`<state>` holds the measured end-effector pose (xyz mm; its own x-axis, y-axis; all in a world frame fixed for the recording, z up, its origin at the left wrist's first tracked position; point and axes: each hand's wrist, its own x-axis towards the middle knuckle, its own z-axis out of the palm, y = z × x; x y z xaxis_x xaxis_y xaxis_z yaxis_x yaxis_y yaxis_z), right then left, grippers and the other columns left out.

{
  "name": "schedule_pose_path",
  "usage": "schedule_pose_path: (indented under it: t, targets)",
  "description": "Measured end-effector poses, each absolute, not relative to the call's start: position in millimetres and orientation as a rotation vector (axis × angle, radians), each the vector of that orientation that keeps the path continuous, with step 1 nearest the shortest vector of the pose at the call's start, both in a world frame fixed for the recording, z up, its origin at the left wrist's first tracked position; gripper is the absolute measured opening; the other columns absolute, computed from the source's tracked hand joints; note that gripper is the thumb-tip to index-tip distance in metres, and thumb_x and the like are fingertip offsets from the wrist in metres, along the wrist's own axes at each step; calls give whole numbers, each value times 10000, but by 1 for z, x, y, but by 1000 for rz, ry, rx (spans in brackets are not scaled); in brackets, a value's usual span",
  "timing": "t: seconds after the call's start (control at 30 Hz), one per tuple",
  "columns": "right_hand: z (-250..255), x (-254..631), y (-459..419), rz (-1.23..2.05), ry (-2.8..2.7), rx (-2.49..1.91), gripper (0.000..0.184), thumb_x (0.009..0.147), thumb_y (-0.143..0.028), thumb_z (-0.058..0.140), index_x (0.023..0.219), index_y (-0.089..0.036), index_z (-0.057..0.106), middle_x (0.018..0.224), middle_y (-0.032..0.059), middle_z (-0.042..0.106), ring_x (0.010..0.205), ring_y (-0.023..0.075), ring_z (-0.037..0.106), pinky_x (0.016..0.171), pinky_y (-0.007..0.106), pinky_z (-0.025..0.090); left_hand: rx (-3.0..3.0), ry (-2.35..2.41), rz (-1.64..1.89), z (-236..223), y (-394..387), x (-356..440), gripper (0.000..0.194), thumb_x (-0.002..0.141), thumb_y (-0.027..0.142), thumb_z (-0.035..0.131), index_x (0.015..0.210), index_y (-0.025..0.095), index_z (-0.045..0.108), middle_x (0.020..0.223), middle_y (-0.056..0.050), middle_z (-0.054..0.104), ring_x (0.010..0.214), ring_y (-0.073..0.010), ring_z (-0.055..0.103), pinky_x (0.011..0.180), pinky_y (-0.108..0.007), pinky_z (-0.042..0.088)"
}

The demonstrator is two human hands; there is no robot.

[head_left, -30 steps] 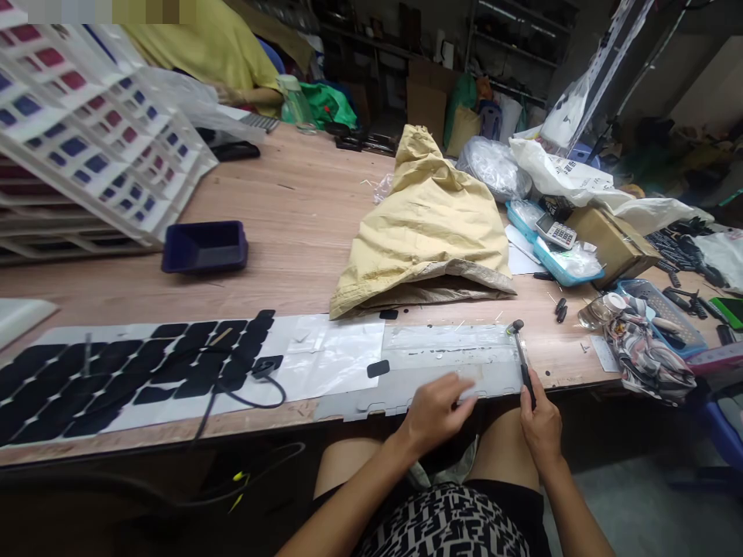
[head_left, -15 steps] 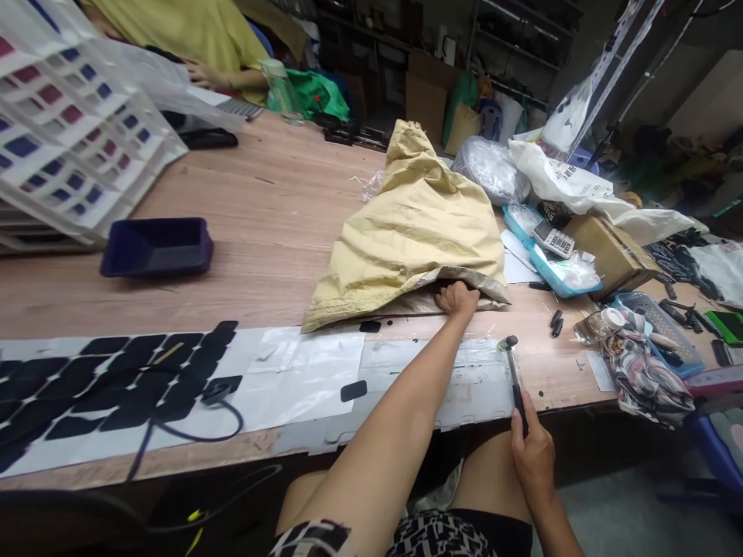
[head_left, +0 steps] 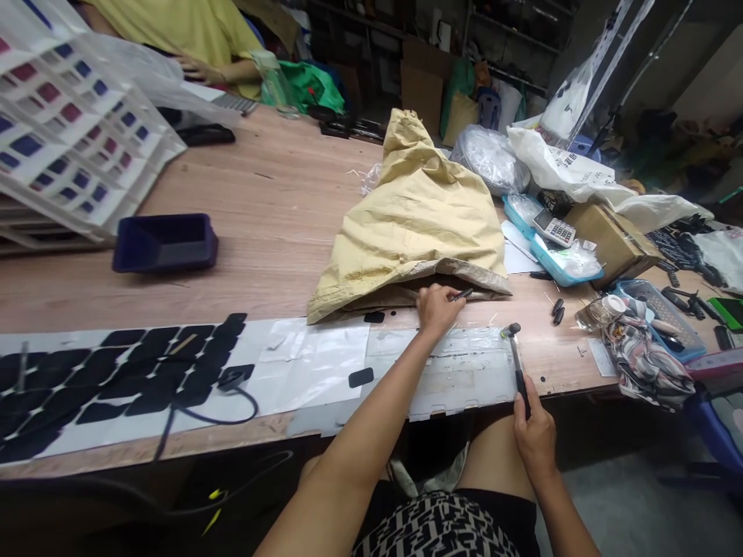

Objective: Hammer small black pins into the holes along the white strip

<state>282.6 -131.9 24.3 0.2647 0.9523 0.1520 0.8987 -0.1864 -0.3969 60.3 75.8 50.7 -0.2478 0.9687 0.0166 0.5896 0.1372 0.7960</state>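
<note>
A yellow sack lies on the table, its mouth gaping toward me. At that mouth is my left hand, its fingers closed on a small dark elongated piece, whose exact kind I cannot make out. My right hand grips the black handle of a small hammer at the table's front edge. The hammer's head rests over a clear-covered grey sheet. Between the forearm and the left side lies a loose black rounded pad.
Rows of black pads and a dark cable lie left. A purple tray stands near a white plastic crate. Rightward are a calculator, a cardboard box and a jar. Another person's hand is across the table.
My left hand has come out of the sack's mouth, a little leftward and toward me, with a small dark piece now showing in its fingers. The right hand still holds the hammer.
</note>
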Motion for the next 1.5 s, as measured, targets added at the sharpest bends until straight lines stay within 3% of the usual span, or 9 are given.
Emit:
schedule_pose_path:
  t: [0.23, 0.37, 0.67, 0.97, 1.2, 1.5]
  targets:
    - [29, 284, -131, 243, -1655, -2114, 553, 970, -450, 384, 1428, -190, 552, 1176, 124, 726, 944, 286, 739, 804, 344, 566, 1771, 1684, 886, 20, -3, 34, 154, 772, 334, 713, 899, 268, 770, 907, -25, 683, 1026, -260, 510, 915, -394, 391]
    - [35, 282, -132, 328, -1601, -2008, 541, 957, -450, 427, 1404, -184, 575, 1249, 111, 692, 1086, 275, 699, 898, 345, 563, 1835, 1669, 909, 8, -6, 36, 155, 788, 323, 707, 928, 293, 767, 928, -21, 680, 1052, -261, 500, 949, -409, 369]
    - [49, 255, -142, 406, -1665, -1750, 473, 959, -397, 502, 1356, -169, 620, 1288, 95, 669, 1174, 237, 656, 1002, 305, 531, 1871, 1653, 909, 8, -5, 36, 167, 784, 326, 718, 944, 312, 761, 953, -18, 679, 1038, -257, 497, 945, -415, 366]
    - [48, 244, -142, 419, -1767, -1689, 422, 970, -333, 493, 1353, -211, 621, 1297, 65, 660, 1138, 226, 677, 995, 312, 541, 1877, 1671, 927, 9, -5, 37, 188, 761, 271, 696, 944, 286, 737, 944, -10, 695, 1060, -257, 499, 942, -411, 358]
    - [46, 244, -145, 389, -1801, -1708, 420, 979, -328, 485, 1368, -226, 607, 1297, 47, 665, 1142, 214, 674, 965, 279, 551, 1868, 1664, 901, 11, -5, 38, 156, 776, 370, 727, 914, 298, 741, 944, -13, 688, 1051, -260, 492, 931, -411, 352]
    - [44, 241, -143, 329, -1856, -1658, 409, 983, -306, 482, 1361, -219, 611, 1284, 51, 674, 1137, 202, 676, 975, 261, 539, 1835, 1648, 898, 11, -4, 38, 157, 794, 369, 729, 940, 313, 747, 955, -2, 688, 1067, -247, 482, 945, -409, 336]
